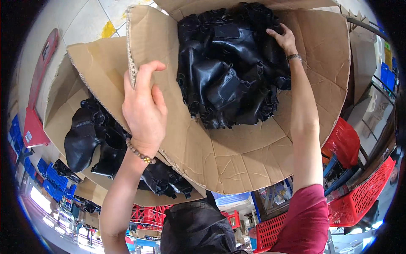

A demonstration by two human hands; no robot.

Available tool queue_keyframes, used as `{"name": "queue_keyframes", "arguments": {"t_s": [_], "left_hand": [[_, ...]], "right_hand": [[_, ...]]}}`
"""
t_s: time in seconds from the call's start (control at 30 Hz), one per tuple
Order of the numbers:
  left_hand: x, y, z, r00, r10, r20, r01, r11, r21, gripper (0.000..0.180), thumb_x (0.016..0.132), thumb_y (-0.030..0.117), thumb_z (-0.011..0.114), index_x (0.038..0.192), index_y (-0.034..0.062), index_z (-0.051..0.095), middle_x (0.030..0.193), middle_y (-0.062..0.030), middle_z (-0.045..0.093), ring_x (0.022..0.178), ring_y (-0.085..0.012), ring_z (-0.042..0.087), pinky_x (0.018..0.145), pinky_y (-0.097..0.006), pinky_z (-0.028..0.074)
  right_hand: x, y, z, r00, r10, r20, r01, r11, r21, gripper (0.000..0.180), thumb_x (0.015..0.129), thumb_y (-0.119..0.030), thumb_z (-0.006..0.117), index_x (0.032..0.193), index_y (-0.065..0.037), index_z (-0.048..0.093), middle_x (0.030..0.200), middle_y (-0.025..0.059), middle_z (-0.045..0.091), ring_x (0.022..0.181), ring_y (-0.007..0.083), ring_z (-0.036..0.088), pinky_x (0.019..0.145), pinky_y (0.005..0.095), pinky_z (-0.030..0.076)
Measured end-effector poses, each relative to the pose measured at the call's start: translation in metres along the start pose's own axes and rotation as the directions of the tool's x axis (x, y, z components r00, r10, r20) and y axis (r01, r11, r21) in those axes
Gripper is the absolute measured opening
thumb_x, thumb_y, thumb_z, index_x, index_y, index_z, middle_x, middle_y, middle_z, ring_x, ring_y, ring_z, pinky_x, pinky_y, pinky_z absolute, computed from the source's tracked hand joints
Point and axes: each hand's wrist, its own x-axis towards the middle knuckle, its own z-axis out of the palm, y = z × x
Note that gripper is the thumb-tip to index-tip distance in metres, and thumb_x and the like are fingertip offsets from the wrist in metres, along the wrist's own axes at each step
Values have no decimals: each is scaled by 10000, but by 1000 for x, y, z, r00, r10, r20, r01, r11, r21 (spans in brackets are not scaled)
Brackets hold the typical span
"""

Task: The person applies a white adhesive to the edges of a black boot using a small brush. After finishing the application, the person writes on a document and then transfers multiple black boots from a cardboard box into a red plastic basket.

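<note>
The left hand [144,110] is clamped on the corrugated edge of a cardboard flap [237,152], thumb on one face and fingers curled over the rim, which appears to hold the flap back so the opening of the large cardboard box [330,46] stays clear. The right hand [284,39] reaches deep into that box, palm and fingers pressed against a heap of black rubber boots [230,67]; whether the fingers have closed around one boot cannot be told, as the pile hides them. The heap fills the middle of the box, piled loosely with boots overlapping.

To the left sits a second open carton [63,114], partly covered by the held flap, with more black boots [91,142] lying inside. Red plastic baskets [359,194] stand low right, blue crates [53,180] low left, and a red hand truck [40,84] leans at the far left.
</note>
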Motion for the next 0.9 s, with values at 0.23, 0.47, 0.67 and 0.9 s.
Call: {"name": "queue_keyframes", "arguments": {"t_s": [0.23, 0.47, 0.67, 0.9], "left_hand": [[-2, -7, -2, 1000, -6, 8, 6, 1000, 26, 528, 798, -127, 578, 1219, 191, 590, 1120, -138, 582, 1003, -417, 615, 798, -483, 523], [2, -8, -3, 989, 142, -46, -141, 990, 27, 544, 799, -95, 600, 1264, 185, 581, 1191, -150, 632, 1105, -381, 627, 916, -452, 512], [-3, -32, 3, 979, 190, 69, -194, 979, 64, 576, 798, -98, 626, 1355, 2, 514, 1326, -178, 586, 1271, -355, 537, 1105, -424, 408], [-2, -1, -22, 979, 42, 199, -88, 970, 228, 567, 777, -96, 642, 1288, 83, 476, 1229, -235, 568, 1192, -443, 525, 1008, -506, 432]], "right_hand": [[-41, -41, -24, 995, 76, -71, -81, 994, -69, 646, 720, -394, 857, 1254, -65, 702, 1084, 170, 752, 1006, 293, 724, 923, 372, 543], [-146, -123, -166, 992, -25, 124, -65, 741, 669, 385, 796, -157, 837, 1087, 56, 703, 1045, 135, 749, 935, 167, 698, 824, 306, 564], [-236, -201, -353, 965, -245, -89, 261, 893, 367, 559, 715, -336, 790, 1101, 57, 699, 931, 212, 738, 895, 278, 704, 844, 399, 543], [-419, -196, -676, 565, -423, -709, 451, 877, -164, 326, 761, -149, 738, 1058, -17, 722, 849, 113, 741, 748, 201, 705, 716, 355, 575]]}}
